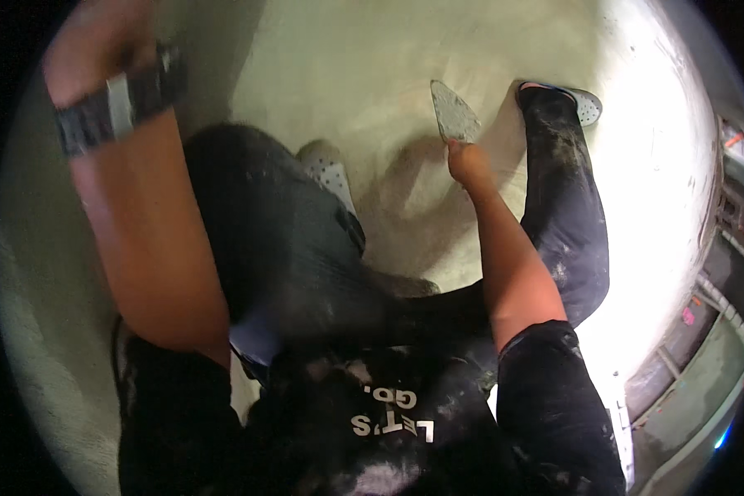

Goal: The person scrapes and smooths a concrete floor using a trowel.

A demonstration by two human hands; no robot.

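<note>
My right hand [469, 164] is closed round the handle of a pointed trowel [453, 112]. Its triangular blade carries a thin coat of grey paste and points up and to the left, over the pale smooth surface [339, 58]. Whether the blade touches that surface I cannot tell. At the upper left my left hand [99, 45] is raised close to the camera, with a dark wristband [120, 107] bearing a light stripe round the wrist. Its fingers are blurred and run into the picture's dark rim, so what they hold, if anything, is hidden.
My legs are spread in dusty dark trousers [558, 174], one knee bent. A light clog with holes [331, 175] is on my left foot, another [587, 107] on my right. Strong light washes out the right side, beyond which lie light bars [723, 318] and a pink object [688, 316].
</note>
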